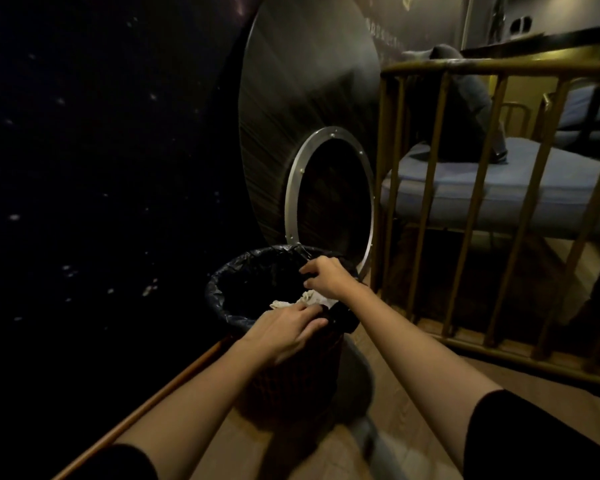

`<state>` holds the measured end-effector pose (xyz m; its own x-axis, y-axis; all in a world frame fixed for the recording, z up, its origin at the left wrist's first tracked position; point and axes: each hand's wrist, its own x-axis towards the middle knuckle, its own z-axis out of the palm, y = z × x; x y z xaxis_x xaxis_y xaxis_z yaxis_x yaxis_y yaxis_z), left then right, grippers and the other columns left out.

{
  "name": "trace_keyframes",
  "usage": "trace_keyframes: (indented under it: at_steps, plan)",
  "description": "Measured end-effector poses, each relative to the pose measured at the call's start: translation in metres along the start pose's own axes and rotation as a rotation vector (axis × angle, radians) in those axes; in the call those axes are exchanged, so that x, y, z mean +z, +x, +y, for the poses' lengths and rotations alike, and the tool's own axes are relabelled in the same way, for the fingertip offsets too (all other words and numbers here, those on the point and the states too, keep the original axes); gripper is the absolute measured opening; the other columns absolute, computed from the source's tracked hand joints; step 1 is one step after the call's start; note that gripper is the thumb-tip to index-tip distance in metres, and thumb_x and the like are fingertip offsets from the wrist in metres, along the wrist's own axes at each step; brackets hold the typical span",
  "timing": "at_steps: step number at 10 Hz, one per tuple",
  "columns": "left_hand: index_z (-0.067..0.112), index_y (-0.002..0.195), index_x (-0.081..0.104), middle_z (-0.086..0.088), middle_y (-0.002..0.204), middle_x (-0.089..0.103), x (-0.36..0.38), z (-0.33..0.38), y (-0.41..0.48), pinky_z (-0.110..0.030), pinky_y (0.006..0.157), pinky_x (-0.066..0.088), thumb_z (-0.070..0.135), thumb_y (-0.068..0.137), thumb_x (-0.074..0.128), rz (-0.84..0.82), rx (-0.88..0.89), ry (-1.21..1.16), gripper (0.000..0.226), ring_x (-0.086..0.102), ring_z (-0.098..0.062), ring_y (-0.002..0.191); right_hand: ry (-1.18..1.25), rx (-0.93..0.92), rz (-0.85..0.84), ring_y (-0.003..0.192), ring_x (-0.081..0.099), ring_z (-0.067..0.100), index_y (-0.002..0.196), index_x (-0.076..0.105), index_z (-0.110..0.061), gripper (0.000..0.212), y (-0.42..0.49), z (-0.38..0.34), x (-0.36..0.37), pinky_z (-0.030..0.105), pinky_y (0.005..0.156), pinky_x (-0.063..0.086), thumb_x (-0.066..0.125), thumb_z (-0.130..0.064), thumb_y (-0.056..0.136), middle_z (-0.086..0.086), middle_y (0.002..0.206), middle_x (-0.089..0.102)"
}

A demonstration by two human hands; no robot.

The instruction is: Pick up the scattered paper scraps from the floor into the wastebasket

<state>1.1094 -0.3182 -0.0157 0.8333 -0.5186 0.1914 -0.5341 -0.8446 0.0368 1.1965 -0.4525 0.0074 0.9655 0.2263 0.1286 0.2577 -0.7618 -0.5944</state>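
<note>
Head view: both hands' fingers pinch crumpled paper scraps (pixel 312 299) over the wastebasket (pixel 222 289) rim.

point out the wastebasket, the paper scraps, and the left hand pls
wastebasket (pixel 219 289), head view, left rim with the black liner
paper scraps (pixel 314 297), head view, pale crumpled wad between the hands
left hand (pixel 286 329), head view, back of the hand

Both hands (pixel 288 327) push paper scraps (pixel 309 299) into the lined wastebasket (pixel 219 296).
</note>
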Motion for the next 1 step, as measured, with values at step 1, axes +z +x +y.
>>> trace_keyframes:
  at_steps: [1]
  plan:
    - [0.026,0.131,0.045,-0.007,0.12,0.058,-0.0167,-0.0187,0.0025,-0.037,0.088,0.047,0.047,0.097,0.026,0.002,-0.093,-0.054,0.045,0.057,-0.024,0.109,-0.112,-0.01,-0.051,0.128,0.046,0.025,0.133,0.048,-0.016,0.046,-0.0052,0.0012,-0.0065,0.037,0.105,0.041,0.06,-0.021,0.09,0.01,0.139,0.05]
